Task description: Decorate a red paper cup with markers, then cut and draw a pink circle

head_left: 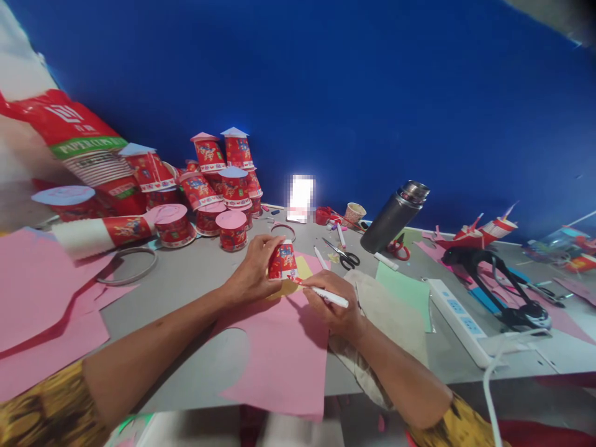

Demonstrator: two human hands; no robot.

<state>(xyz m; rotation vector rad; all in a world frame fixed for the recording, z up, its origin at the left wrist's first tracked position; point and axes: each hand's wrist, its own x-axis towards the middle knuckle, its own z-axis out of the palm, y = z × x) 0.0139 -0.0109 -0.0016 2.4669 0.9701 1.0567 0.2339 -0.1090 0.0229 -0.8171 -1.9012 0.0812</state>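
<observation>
My left hand [259, 264] is wrapped round a red printed paper cup [282, 261], held upside down with its wide rim low. In my right hand [333, 304] is a white marker [328, 296], its red tip end pointing left at the cup's lower edge. Whether the tip touches the cup I cannot tell. Under both hands lies a pink paper sheet [284, 366] with a curved piece cut out of it. Part of a yellow paper [305, 267] shows behind the cup. Scissors [347, 256] with black handles lie just beyond my right hand.
Stacked red cups [233, 230] with paper tops stand at the back left, beside a bag of paper cups [97, 149]. Pink sheets [46, 298] cover the left side. To the right are a dark flask [393, 217], a cloth [386, 316], green paper [405, 288] and a power strip [459, 323].
</observation>
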